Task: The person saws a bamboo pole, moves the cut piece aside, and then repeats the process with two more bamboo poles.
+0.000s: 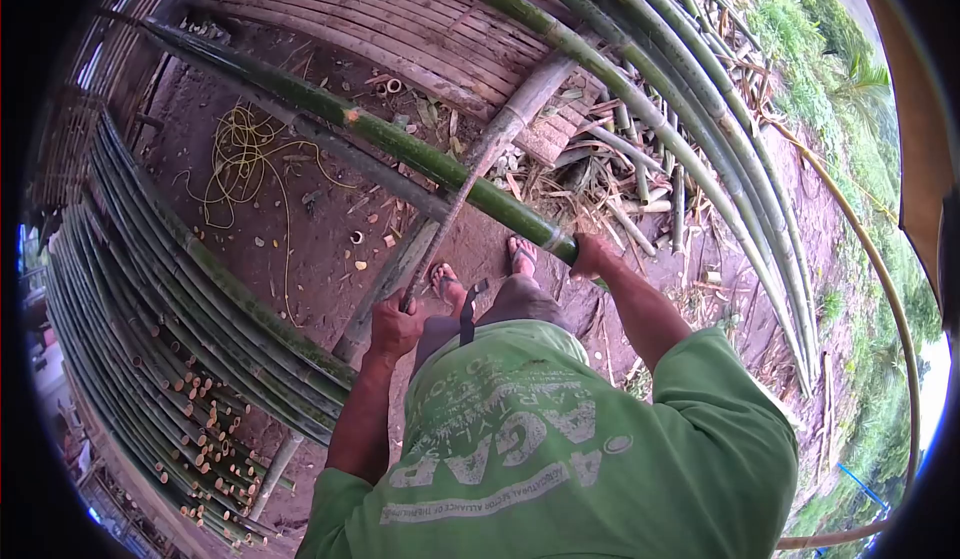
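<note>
My left hand is closed round the near end of a long, thin dark tool, which looks like a machete seen nearly edge-on. It slants up and away, and its far part meets a thick green bamboo pole. Near that pole's right end, my right hand is wrapped round it. The pole runs from the upper left down to my right hand and lies across a greyish support log. My sandalled feet stand on the dirt just below the pole.
Stacked green bamboo poles fill the left side. More long poles curve along the right, beside a heap of split bamboo scraps. A slatted bamboo platform stands ahead. A tangled yellow rope lies on the dirt.
</note>
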Action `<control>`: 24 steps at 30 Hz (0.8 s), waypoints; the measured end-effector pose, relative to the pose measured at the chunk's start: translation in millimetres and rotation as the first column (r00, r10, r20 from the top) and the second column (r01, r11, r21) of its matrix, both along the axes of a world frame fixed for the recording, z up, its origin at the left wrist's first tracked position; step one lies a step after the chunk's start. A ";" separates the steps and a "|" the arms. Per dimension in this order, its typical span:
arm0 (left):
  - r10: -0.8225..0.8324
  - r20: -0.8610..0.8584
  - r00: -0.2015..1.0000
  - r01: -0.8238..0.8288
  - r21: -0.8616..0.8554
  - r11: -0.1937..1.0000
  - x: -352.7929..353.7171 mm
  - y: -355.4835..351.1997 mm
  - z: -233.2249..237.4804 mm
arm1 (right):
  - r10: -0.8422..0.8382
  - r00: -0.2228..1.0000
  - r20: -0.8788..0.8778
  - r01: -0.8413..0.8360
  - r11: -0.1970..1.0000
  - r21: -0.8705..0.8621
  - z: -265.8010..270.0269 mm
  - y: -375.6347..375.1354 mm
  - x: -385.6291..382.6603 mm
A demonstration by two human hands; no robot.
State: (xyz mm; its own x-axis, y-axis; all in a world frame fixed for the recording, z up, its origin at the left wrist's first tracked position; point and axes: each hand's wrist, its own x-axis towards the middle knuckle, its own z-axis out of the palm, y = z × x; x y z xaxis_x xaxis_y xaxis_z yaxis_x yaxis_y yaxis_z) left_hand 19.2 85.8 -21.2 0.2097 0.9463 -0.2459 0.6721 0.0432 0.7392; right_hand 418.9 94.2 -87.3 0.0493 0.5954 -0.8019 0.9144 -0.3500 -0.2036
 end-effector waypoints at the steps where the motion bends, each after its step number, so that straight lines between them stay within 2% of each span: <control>1: -0.015 -0.014 1.000 0.014 -0.015 1.000 -0.7 2.4 3.6 | -0.005 1.000 -0.003 0.005 1.000 0.000 -0.5 -0.6 0.4; 6: -0.043 -0.056 0.998 0.039 -0.073 0.997 3.9 16.6 9.9 | -0.050 0.998 -0.027 0.049 0.999 -0.015 -1.3 -1.6 1.2; 9: -0.123 -0.059 0.991 0.121 -0.026 0.992 26.5 39.8 -10.6 | -0.057 0.998 0.008 0.057 0.998 -0.007 5.7 -2.4 -3.0; 12: -0.064 0.028 0.998 0.065 -0.010 0.998 42.2 44.5 -14.5 | -0.055 0.998 0.018 0.054 0.998 0.043 -0.7 -16.8 3.5; 15: -0.018 0.051 0.999 0.021 -0.056 0.998 41.1 29.0 -6.6 | -0.075 0.996 -0.053 0.076 0.997 0.006 -3.2 -34.0 11.2; 17: -0.057 0.090 0.994 0.064 -0.083 0.994 42.8 17.1 -2.4 | -0.107 0.991 -0.075 0.102 0.993 -0.067 8.6 -51.3 19.8; 18: -0.059 0.106 0.993 0.069 -0.093 0.993 44.1 8.1 -1.7 | -0.069 0.995 -0.070 0.069 0.998 -0.004 -5.7 -70.5 30.4; 21: -0.061 0.155 0.986 0.085 -0.149 0.985 42.8 -14.9 -8.5 | -0.054 0.994 -0.096 0.055 0.998 0.006 -23.2 -101.1 50.8; 22: -0.050 0.177 0.983 0.079 -0.158 0.984 44.1 -19.0 -7.5 | -0.093 0.981 -0.170 0.090 0.996 -0.028 -24.6 -101.1 55.1; 24: -0.034 0.189 0.981 0.071 -0.191 0.979 49.4 -21.6 -4.3 | -0.108 0.974 -0.198 0.116 0.993 0.029 -20.5 -90.3 48.1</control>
